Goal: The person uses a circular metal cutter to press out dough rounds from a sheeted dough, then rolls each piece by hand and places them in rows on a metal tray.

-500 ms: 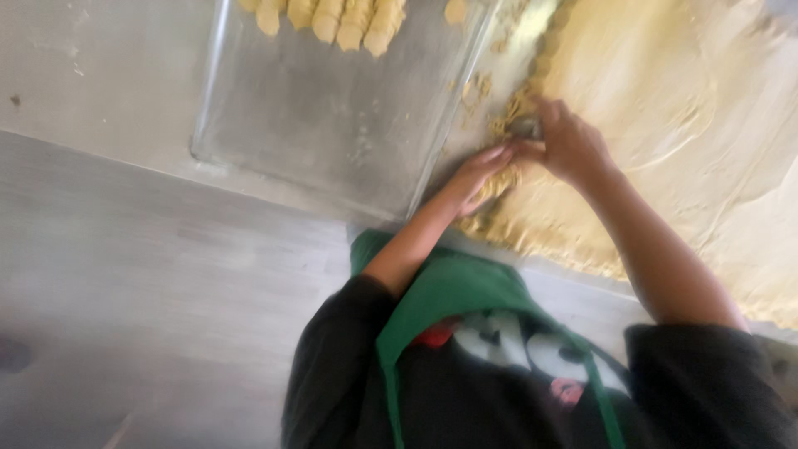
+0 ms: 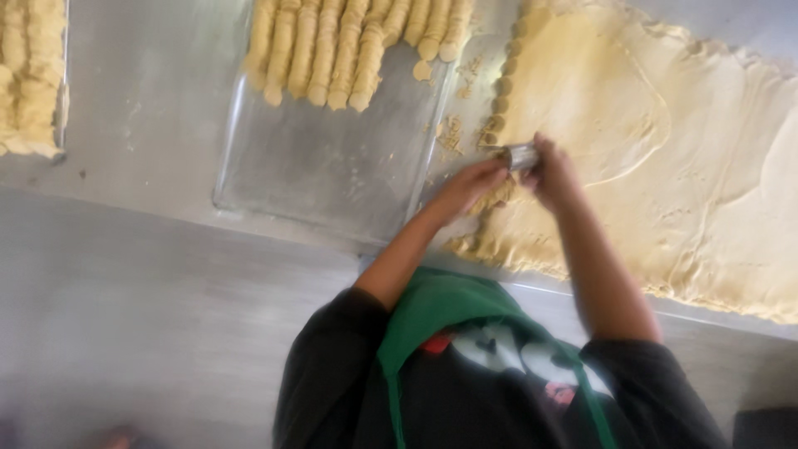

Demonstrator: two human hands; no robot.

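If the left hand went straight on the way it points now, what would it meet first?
Probably the small round metal cutter, right at the left hand's fingertips; beyond it lies the rolled-out sheet of yellow dough.

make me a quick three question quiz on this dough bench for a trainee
1. True or false: the metal tray is packed full of dough pieces.
2. Which hand holds the round metal cutter?
A. left hand
B. right hand
C. neither
3. Fill in: the rows of cut dough pieces lie at the tray's ____ end, away from the person.

Key
1. False: the near part of the tray is bare metal.
2. B: the right hand grips it over the edge of the rolled dough sheet, with the left hand's fingertips right beside it.
3. Far.
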